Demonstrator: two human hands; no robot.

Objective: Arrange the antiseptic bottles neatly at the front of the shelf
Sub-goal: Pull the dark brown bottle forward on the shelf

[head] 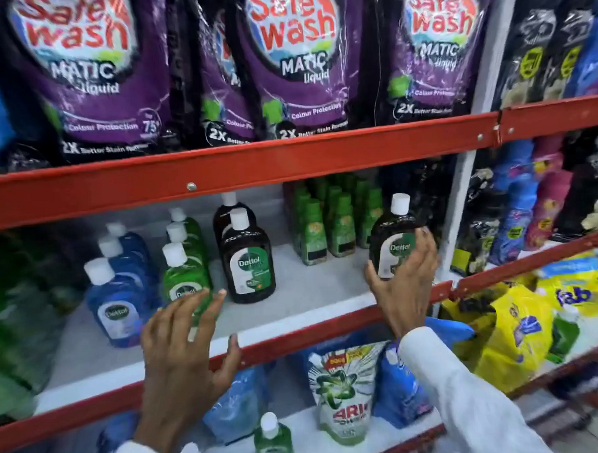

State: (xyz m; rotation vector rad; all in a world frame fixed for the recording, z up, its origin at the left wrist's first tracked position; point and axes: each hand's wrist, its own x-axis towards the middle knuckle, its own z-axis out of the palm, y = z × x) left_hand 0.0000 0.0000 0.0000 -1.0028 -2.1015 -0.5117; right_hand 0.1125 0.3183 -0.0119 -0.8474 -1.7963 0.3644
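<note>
The right hand (404, 283) clasps a brown Dettol bottle (392, 237) on the shelf (294, 315); the left hand (183, 351) hovers, fingers spread, holding nothing.

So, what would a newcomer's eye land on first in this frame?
Probably the purple Safe Wash pouches filling the top shelf. Next, the right hand gripping a dark Dettol bottle at the middle shelf's right end, while the open left hand reaches toward the green Dettol bottle.
</note>
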